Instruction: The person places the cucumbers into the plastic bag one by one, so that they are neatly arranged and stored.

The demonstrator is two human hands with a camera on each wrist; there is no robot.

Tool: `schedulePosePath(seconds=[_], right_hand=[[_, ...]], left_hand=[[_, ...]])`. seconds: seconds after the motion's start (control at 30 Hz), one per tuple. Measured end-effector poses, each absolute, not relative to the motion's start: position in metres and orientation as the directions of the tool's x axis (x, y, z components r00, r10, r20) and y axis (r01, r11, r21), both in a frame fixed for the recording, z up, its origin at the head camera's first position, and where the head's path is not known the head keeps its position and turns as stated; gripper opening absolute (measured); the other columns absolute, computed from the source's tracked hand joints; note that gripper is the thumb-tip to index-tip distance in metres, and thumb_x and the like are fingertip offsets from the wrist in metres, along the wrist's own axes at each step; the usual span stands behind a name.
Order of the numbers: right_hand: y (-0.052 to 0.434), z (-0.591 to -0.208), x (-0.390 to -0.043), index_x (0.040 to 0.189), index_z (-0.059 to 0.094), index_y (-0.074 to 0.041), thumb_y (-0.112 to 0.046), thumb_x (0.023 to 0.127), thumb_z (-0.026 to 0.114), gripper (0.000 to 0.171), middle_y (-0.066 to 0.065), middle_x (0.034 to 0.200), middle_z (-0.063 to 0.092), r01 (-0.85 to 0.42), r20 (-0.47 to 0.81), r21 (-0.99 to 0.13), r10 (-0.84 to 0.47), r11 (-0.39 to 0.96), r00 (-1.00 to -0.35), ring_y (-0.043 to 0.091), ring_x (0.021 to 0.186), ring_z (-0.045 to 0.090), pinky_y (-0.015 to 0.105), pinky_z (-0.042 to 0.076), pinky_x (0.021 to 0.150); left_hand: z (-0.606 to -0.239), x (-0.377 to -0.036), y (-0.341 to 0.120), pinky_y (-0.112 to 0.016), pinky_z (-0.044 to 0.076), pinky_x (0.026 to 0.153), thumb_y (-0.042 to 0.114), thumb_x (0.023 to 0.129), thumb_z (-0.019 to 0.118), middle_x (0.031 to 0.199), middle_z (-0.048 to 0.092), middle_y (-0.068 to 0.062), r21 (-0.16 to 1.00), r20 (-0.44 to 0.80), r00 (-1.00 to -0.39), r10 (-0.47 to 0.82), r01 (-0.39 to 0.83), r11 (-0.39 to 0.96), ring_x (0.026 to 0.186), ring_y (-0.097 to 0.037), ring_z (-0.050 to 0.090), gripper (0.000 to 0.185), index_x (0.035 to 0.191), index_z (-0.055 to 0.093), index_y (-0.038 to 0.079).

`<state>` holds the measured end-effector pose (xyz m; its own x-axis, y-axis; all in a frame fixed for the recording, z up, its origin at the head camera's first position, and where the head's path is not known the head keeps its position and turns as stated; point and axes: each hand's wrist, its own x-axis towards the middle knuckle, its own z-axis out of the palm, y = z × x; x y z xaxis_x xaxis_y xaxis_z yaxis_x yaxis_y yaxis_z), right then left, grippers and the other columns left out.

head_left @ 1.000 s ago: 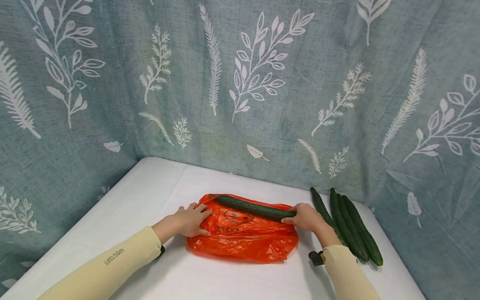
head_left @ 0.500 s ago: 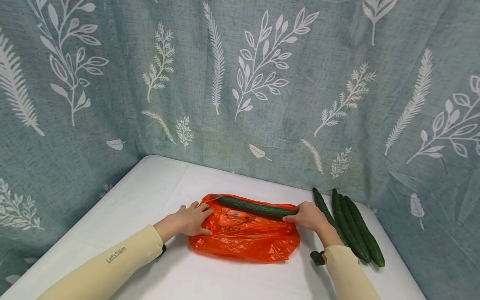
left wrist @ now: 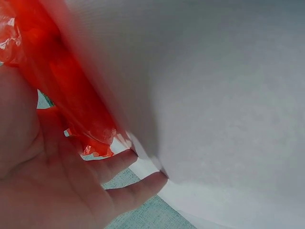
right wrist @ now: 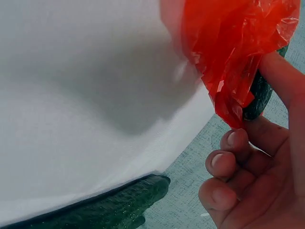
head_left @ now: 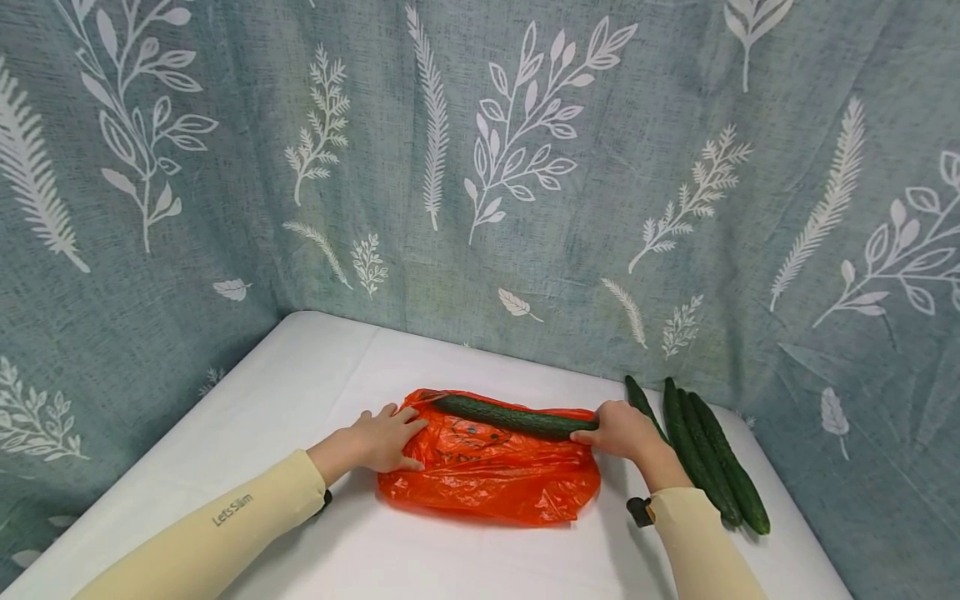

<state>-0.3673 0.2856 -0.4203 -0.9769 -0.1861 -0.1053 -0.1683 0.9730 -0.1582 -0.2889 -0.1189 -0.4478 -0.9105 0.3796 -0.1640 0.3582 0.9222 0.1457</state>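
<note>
An orange plastic bag [head_left: 487, 477] lies flat on the white table [head_left: 300, 392]. A long dark green cucumber [head_left: 510, 417] rests across the bag's far edge. My left hand [head_left: 378, 440] presses the bag's left end with straight fingers; the left wrist view shows the palm [left wrist: 43, 191] against the orange film [left wrist: 71, 95]. My right hand [head_left: 618, 432] grips the cucumber's right end. In the right wrist view its fingers [right wrist: 228, 164] are curled beside the cucumber tip [right wrist: 259, 98] and the bag's crumpled corner [right wrist: 233, 57].
Three more cucumbers [head_left: 708, 458] lie side by side at the table's right edge, just beyond my right wrist; one of them [right wrist: 109, 205] shows in the right wrist view. A leaf-patterned curtain [head_left: 480, 167] closes off the back and both sides.
My right hand has shifted slightly toward the far side at the cucumber's end. The left hand, bag and cucumber stay where they were.
</note>
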Motion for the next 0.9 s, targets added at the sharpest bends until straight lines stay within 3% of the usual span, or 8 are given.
schedulePosePath(seconds=[0.13, 0.43, 0.53, 0.73, 0.9], right_hand=[[0.286, -0.42, -0.369, 0.074, 0.069, -0.012, -0.057, 0.08, 0.079, 0.046, 0.001, 0.063, 0.06, -0.16, -0.109, -0.16, -0.179, 0.974, -0.978, 0.017, 0.058, 0.053, 0.031, 0.042, 0.055], [0.294, -0.43, -0.371, 0.092, 0.076, -0.007, -0.043, 0.091, 0.073, 0.036, 0.004, 0.077, 0.068, -0.176, -0.128, -0.36, -0.235, 0.916, -0.963, 0.018, 0.068, 0.053, 0.031, 0.042, 0.06], [0.293, -0.429, -0.371, 0.1, 0.077, -0.009, -0.045, 0.091, 0.073, 0.038, 0.004, 0.078, 0.067, -0.185, -0.109, -0.309, -0.228, 0.933, -0.968, 0.018, 0.068, 0.054, 0.032, 0.043, 0.06], [0.286, -0.427, -0.369, 0.125, 0.073, -0.014, -0.045, 0.087, 0.077, 0.049, 0.008, 0.104, 0.07, -0.267, 0.015, -0.115, -0.267, 0.957, -0.964, 0.019, 0.077, 0.057, 0.035, 0.05, 0.062], [0.286, -0.429, -0.369, 0.119, 0.076, -0.015, -0.041, 0.086, 0.08, 0.042, 0.011, 0.106, 0.058, -0.272, 0.044, -0.134, -0.269, 0.953, -0.962, 0.025, 0.087, 0.053, 0.04, 0.049, 0.066]], left_hand=[[-0.449, -0.29, -0.119, -0.067, 0.034, 0.108, 0.058, 0.09, 0.067, 0.157, 0.04, -0.008, 0.141, -0.165, -0.91, 0.379, 0.359, 0.923, 0.145, -0.041, 0.033, 0.077, 0.153, 0.045, 0.019], [-0.45, -0.291, -0.12, -0.067, 0.035, 0.108, 0.059, 0.09, 0.066, 0.157, 0.039, -0.008, 0.129, -0.165, -0.909, 0.382, 0.364, 0.922, 0.145, -0.042, 0.033, 0.077, 0.152, 0.045, 0.019], [-0.448, -0.292, -0.12, -0.067, 0.035, 0.108, 0.058, 0.09, 0.066, 0.158, 0.038, -0.008, 0.13, -0.169, -0.909, 0.381, 0.363, 0.923, 0.146, -0.042, 0.033, 0.077, 0.153, 0.045, 0.018], [-0.448, -0.292, -0.119, -0.067, 0.034, 0.109, 0.059, 0.091, 0.064, 0.159, 0.037, -0.009, 0.132, -0.179, -0.908, 0.379, 0.36, 0.924, 0.147, -0.042, 0.032, 0.078, 0.154, 0.043, 0.018], [-0.448, -0.291, -0.118, -0.068, 0.034, 0.108, 0.059, 0.091, 0.064, 0.158, 0.037, -0.01, 0.128, -0.172, -0.908, 0.382, 0.364, 0.923, 0.146, -0.043, 0.032, 0.079, 0.154, 0.043, 0.018]])
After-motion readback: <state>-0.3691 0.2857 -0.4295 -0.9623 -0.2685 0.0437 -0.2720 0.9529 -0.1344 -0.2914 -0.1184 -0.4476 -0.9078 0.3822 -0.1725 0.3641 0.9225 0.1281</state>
